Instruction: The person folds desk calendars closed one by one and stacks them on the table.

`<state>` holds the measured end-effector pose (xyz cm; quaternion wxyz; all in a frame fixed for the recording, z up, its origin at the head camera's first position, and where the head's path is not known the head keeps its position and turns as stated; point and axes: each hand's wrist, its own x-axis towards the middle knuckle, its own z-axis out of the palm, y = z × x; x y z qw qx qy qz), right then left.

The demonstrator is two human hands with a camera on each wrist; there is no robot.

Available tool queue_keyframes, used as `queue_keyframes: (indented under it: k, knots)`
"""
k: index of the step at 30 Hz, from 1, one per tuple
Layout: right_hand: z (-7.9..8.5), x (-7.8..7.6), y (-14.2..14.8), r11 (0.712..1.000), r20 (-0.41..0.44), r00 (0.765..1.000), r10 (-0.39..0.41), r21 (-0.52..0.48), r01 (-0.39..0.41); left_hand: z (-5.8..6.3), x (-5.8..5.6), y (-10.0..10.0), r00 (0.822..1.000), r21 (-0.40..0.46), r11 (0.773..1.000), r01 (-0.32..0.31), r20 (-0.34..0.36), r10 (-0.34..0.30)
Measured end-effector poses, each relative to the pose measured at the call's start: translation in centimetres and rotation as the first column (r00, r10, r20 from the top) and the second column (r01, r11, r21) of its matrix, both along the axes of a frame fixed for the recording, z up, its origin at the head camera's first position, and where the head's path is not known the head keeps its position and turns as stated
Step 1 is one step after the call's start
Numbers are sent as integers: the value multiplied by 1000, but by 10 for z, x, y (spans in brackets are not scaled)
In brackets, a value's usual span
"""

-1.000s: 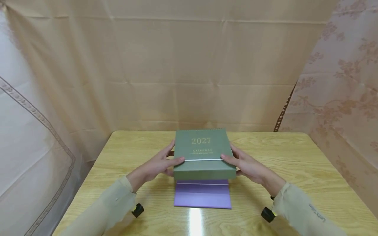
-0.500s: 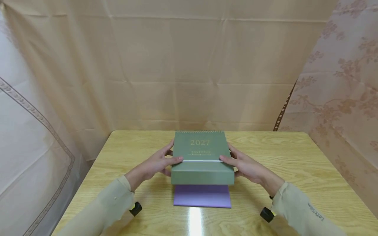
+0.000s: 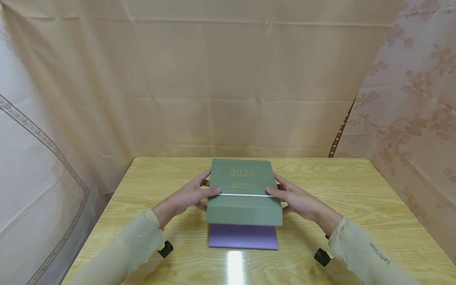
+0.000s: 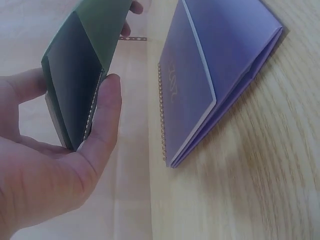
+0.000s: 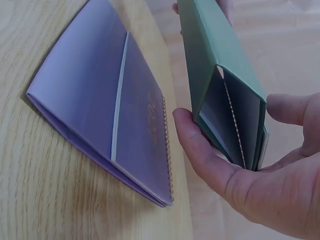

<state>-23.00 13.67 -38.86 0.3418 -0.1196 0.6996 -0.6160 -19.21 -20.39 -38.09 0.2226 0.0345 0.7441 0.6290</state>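
Both hands grip a green desk calendar (image 3: 242, 209) marked 2027, holding it above the table. My left hand (image 3: 190, 196) has its left side, thumb on the front face and fingers behind and under. On the right side my right hand (image 3: 299, 200) grips it the same way. In the right wrist view the green calendar (image 5: 220, 55) shows its hollow folded stand from the end. Below it a purple desk calendar (image 3: 243, 237) lies on the table, mostly hidden in the head view. The left wrist view shows this purple calendar (image 4: 200, 75) with its spiral binding and white page edge.
The wooden table (image 3: 149, 178) reaches back to a beige cloth curtain (image 3: 235, 79). A white cloth (image 3: 32, 178) hangs at the left, and a flower-patterned cloth (image 3: 409, 118) at the right. Black wrist cameras (image 3: 322, 257) sit below the sleeves.
The green calendar has tipped, so its lower front panel shows more and covers more of the purple one. Both hands keep their grip and have hardly moved. The purple calendar stays in place.
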Motion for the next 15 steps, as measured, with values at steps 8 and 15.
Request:
queue_keyframes:
  k: [8,15]
  knots:
    - [-7,-3,0,999,-14,1000,6,35,-5,-5,0,-1,1000,-3,1000,19,-5,-19]
    - [-11,-4,1,998,-45,999,25,52,-23,-9,0,-3,1000,-34,999,26,-5,-26]
